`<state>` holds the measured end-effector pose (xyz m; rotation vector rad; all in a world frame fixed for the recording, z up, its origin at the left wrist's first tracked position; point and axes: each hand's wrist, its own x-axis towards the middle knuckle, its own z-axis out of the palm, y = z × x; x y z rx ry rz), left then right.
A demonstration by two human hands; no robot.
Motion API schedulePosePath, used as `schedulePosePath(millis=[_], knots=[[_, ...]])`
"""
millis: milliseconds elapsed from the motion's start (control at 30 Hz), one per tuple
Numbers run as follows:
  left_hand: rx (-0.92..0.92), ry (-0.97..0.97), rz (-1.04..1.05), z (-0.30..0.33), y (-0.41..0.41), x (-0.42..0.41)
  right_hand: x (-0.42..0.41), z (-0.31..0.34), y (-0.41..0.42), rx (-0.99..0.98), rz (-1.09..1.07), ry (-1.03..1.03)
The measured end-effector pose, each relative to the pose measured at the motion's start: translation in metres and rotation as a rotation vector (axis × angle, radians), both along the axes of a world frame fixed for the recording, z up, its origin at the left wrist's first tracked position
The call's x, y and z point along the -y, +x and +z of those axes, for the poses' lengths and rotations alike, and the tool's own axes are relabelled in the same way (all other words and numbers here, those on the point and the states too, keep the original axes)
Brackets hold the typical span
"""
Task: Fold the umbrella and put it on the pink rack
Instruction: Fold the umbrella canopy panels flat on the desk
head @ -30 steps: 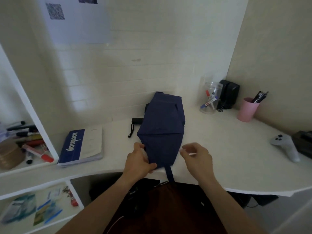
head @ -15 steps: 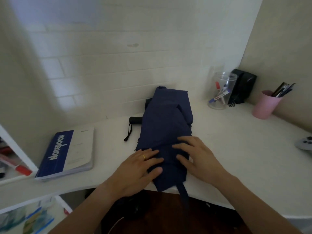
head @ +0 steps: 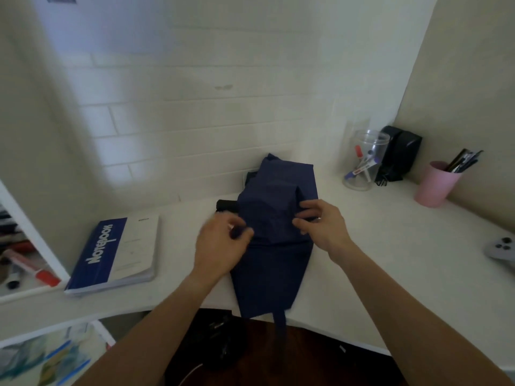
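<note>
A collapsed navy blue umbrella [head: 274,246] lies on the white desk [head: 390,260], its canopy flattened and pointing toward the wall. Its black handle [head: 225,204] sticks out to the left, and its strap [head: 279,327] hangs over the desk's front edge. My left hand [head: 223,246] pinches the fabric at the canopy's left edge. My right hand [head: 320,224] pinches a fold on the right edge. No pink rack is in view.
A blue and white notebook [head: 117,252] lies left of the umbrella. A clear jar of markers [head: 362,162], a black box [head: 401,157] and a pink pen cup [head: 437,185] stand at the back right. A grey controller [head: 501,249] sits at the right edge. Shelves with markers [head: 25,263] are on the left.
Both hands have moved from lying flat on the lower canopy up to its middle, where they now pinch the fabric at either side. The camera has tilted slightly.
</note>
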<state>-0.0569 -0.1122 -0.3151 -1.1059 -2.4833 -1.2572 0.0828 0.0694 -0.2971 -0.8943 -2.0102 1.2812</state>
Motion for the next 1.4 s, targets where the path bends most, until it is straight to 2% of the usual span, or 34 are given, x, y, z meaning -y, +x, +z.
schedulePosePath(millis=[33, 67, 133, 167, 233, 367, 467, 600, 733, 867, 967, 1067, 1233, 1400], knots=[[0.096, 0.121, 0.078, 0.008, -0.008, -0.006, -0.002, -0.001, -0.001, -0.004, 0.001, -0.016], [0.291, 0.191, 0.082, 0.017, -0.016, -0.013, -0.005, 0.0, -0.002, -0.012, 0.008, -0.043], [0.786, 0.254, -0.095, 0.039, -0.026, -0.026, -0.01, 0.005, 0.0, -0.025, 0.032, -0.099], [0.925, 0.272, -0.189, 0.045, -0.031, -0.032, -0.013, 0.008, 0.002, -0.034, 0.041, -0.115], [0.99, 0.314, -0.224, 0.051, -0.037, -0.037, -0.016, 0.015, 0.006, -0.064, 0.08, -0.183], [1.022, 0.299, -0.222, 0.053, -0.034, -0.029, -0.016, 0.025, 0.012, -0.077, 0.171, -0.331], [1.001, 0.339, -0.234, 0.049, -0.029, -0.017, -0.013, 0.027, 0.017, -0.078, 0.239, -0.369], [0.959, 0.248, -0.343, 0.051, -0.022, -0.003, -0.01, 0.028, 0.031, -0.114, 0.354, -0.353], [0.909, 0.112, -0.522, 0.059, -0.012, 0.016, -0.001, 0.028, 0.046, -0.17, 0.349, -0.309], [0.819, 0.086, -0.523, 0.06, 0.011, 0.029, 0.013, 0.021, 0.063, -0.1, 0.376, -0.292], [0.799, -0.039, -0.555, 0.041, 0.018, 0.048, 0.026, 0.009, 0.078, 0.013, 0.315, -0.36], [0.802, -0.174, -0.486, 0.023, 0.031, 0.059, 0.044, -0.003, 0.085, 0.084, 0.217, -0.404], [0.707, -0.105, -0.294, 0.007, 0.043, 0.054, 0.068, -0.01, 0.065, -0.128, -0.002, -0.601], [0.522, -0.031, -0.203, -0.006, 0.047, 0.063, 0.075, -0.014, 0.068, -0.165, -0.063, -0.604]])
